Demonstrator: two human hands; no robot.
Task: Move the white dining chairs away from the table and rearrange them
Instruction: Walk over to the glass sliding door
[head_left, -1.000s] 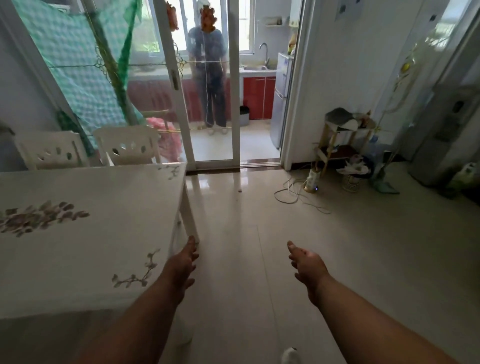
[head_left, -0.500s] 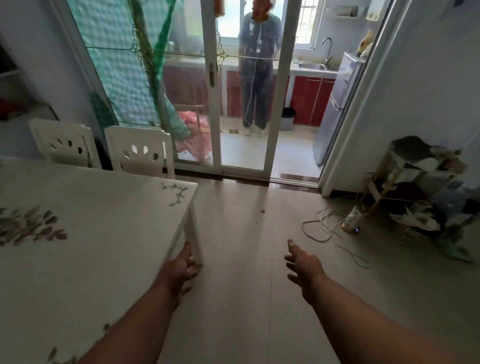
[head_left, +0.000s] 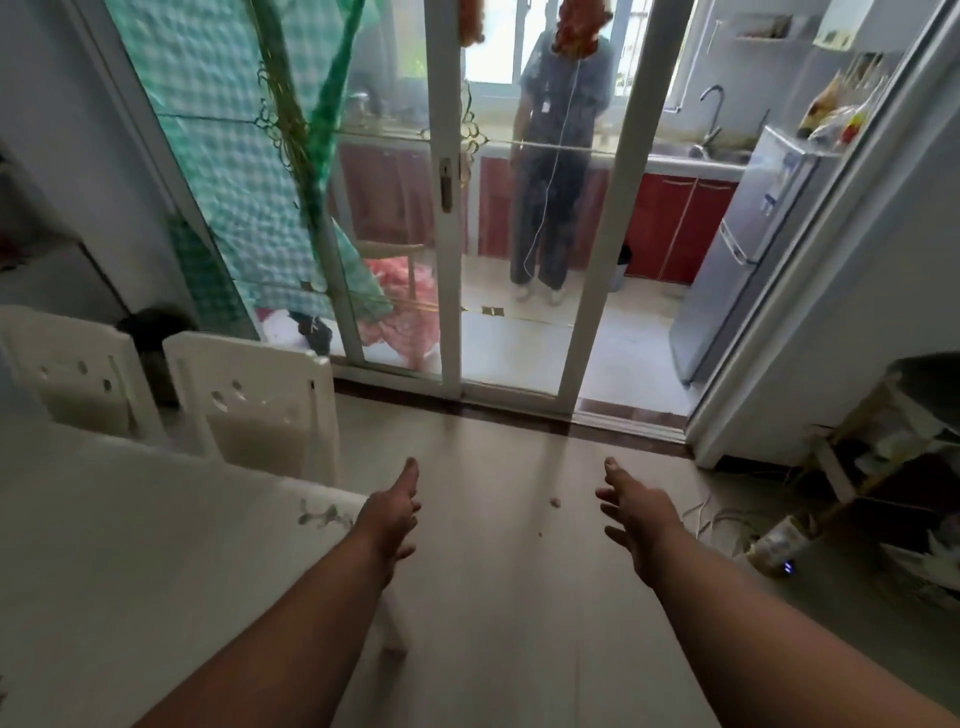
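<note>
the white dining chairs were what mattered here, and the nearer chair (head_left: 257, 400) stood ahead of the fingers and off to their left, tucked against the far edge of the table (head_left: 156, 545). the left hand (head_left: 389, 517) was plainly the closer of the two to it, reaching out past the table's corner with fingers loosely spread and nothing in them, and a gap lay between fingertips and chair. the right hand (head_left: 636, 514) hung level with it, well to the right over bare floor, also open and empty, palm turned inward.

the nearer chair's backrest ran side to side as its long axis, along the table edge, its flat face toward the person. i judged its seat pointed in under the table, though the seat was hidden. to draw it out the left hand would need to go forward and leftward to the top rail.

beyond it, further left of the fingers, the second chair (head_left: 78, 374) stood likewise. past both, the glass sliding door (head_left: 449, 208) closed off the kitchen, where another person (head_left: 558, 171) stood.
</note>
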